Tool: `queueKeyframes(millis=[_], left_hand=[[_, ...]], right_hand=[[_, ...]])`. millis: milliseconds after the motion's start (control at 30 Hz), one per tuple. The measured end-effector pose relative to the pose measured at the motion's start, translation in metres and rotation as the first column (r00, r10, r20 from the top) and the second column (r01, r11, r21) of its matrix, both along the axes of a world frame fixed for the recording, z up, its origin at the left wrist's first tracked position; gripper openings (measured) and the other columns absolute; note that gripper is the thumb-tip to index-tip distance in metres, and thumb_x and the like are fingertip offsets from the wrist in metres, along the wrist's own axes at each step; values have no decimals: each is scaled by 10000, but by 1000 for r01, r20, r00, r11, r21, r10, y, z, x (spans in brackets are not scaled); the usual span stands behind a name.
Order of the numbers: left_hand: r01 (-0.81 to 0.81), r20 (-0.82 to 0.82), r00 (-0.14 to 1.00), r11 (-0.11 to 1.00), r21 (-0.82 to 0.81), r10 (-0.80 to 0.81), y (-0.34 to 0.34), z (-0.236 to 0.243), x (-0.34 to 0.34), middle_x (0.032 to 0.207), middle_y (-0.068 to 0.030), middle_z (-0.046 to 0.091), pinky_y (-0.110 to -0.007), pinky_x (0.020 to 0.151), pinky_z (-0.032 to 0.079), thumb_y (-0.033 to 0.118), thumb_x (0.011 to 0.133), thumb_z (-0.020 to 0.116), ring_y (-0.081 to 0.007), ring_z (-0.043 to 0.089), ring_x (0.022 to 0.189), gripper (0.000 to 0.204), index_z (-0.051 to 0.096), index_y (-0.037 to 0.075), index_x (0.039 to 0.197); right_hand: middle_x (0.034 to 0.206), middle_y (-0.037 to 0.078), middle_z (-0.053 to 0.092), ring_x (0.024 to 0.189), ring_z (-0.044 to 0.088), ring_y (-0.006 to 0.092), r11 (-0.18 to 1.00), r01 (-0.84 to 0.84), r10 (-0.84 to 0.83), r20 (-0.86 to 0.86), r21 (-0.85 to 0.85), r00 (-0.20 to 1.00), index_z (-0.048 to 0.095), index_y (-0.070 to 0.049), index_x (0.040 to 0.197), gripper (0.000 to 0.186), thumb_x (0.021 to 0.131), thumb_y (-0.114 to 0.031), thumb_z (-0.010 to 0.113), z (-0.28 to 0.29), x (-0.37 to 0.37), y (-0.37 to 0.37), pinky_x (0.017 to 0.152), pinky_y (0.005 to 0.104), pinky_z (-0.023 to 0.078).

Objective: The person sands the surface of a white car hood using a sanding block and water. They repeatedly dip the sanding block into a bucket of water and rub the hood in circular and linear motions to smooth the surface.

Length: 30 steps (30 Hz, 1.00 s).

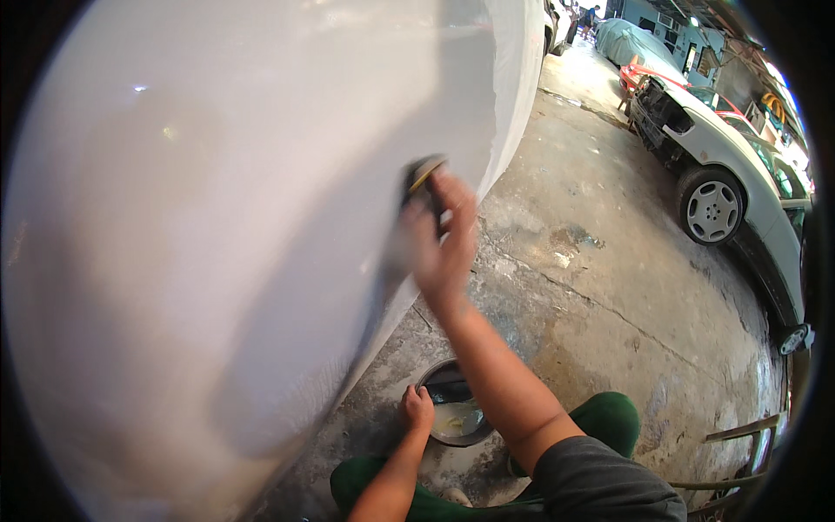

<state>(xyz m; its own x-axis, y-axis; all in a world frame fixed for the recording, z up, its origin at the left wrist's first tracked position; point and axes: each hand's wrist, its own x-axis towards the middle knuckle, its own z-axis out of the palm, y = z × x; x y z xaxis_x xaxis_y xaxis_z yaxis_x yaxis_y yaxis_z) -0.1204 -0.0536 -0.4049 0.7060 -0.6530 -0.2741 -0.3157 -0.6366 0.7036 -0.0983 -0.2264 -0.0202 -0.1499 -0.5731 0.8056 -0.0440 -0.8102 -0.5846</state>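
Note:
A large whitish car panel (287, 174), smooth and partly in shadow, fills the left and middle of the head view. Against its surface near the right edge, my right hand (444, 244) is closed around a dark sanding block (424, 177) with a yellow stripe; both are blurred by motion. Lower down, my left hand (417, 406) is closed at the left rim of a dark round bucket (461, 442). Cloudy water (454, 419) lies in the bucket, and a black area inside it beside my fingers is too dark to make out.
The bucket stands on a stained concrete floor (600, 322), between my knees in green trousers (609, 419). At right is a light car (722, 157) with its front stripped. Beyond are a covered car (635, 43) and a distant person (590, 17). A metal frame (744, 431) stands lower right.

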Motion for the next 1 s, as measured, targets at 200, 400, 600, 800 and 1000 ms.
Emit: queueKeyframes(millis=[200, 400, 600, 800, 1000], left_hand=[[191, 200, 968, 960, -206, -149, 4, -47, 2, 1141, -250, 720, -540, 924, 525, 322, 1009, 570, -455, 671, 1076, 371, 680, 24, 1200], [-16, 20, 1000, 1000, -23, 17, 4, -28, -2, 1172, -235, 722, -512, 955, 532, 316, 1004, 578, -442, 676, 1090, 378, 688, 7, 1192], [28, 38, 999, 999, -40, -27, 0, -9, -2, 1284, -230, 676, -486, 1019, 491, 341, 1043, 535, -420, 625, 1199, 417, 628, 20, 1293], [26, 16, 1000, 1000, -3, -26, 2, -15, -1, 1205, -233, 713, -514, 952, 531, 326, 1013, 553, -440, 666, 1122, 378, 679, 24, 1204], [84, 60, 994, 996, 42, -86, 0, 4, 2, 1201, -227, 717, -532, 934, 535, 328, 1011, 551, -449, 675, 1098, 384, 676, 28, 1215]], right_hand=[[1412, 201, 635, 1263, 626, 353, 966, -5, -55, -226, -257, 972, 650, -55, 1389, 537, 862, -120, 733, -13, 11, 60, 1056, 474, 483], [1329, 188, 659, 1204, 648, 364, 953, 10, -75, -205, -303, 976, 648, -65, 1353, 576, 800, -137, 789, -30, -3, 24, 958, 459, 537], [1336, 178, 678, 1163, 657, 360, 952, -93, 41, -179, -291, 983, 709, -79, 1300, 560, 747, -74, 797, -17, 11, 76, 1041, 471, 496], [1295, 195, 674, 1201, 652, 369, 979, 3, -13, -50, -205, 999, 649, -20, 1308, 494, 835, -111, 760, -34, 2, 16, 1017, 422, 508], [1343, 195, 610, 1120, 601, 344, 999, -41, 41, 29, 26, 999, 630, -40, 1362, 577, 828, -145, 819, -27, 14, 10, 1005, 427, 475]])
